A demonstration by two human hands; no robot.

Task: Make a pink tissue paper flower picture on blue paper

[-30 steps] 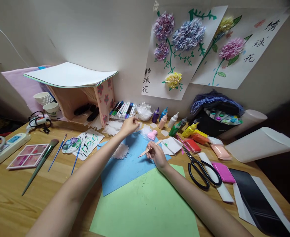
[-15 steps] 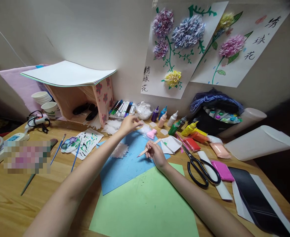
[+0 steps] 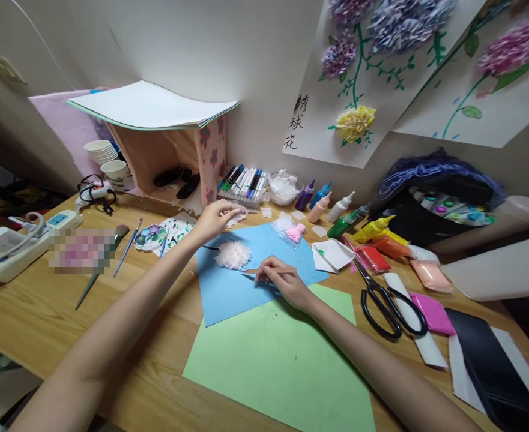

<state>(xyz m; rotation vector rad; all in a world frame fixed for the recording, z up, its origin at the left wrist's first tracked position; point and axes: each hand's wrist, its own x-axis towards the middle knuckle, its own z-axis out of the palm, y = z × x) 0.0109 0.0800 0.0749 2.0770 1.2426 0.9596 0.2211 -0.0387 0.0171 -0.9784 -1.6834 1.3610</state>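
My left hand [image 3: 217,219] hovers over the back edge of a blue sheet [image 3: 221,303], beside small white tissue squares [image 3: 241,216]. Its thumb and fingers are pinched together; I cannot make out what, if anything, is between them. A pale pink ruffled paper flower [image 3: 232,255] lies on the blue sheet, below and right of that hand. My right hand [image 3: 286,282] grips a slim pointed wooden pencil [image 3: 275,270], its tip aimed left toward the flower. Behind the right hand, a lump of pink clay [image 3: 296,233] sits on clear plastic.
A green sheet [image 3: 282,366] lies in front. Black-handled scissors [image 3: 388,306], a black phone [image 3: 493,366] and clay packets [image 3: 433,313] are at right. Paint bottles [image 3: 338,207] and markers [image 3: 244,183] stand behind. Brushes [image 3: 128,247] and a power strip [image 3: 25,246] are at left.
The view has swung, so the scene sits further right. My left hand has drawn back from the tissue and clay area. The pencil in my right hand now lies more level, nearer the flower.
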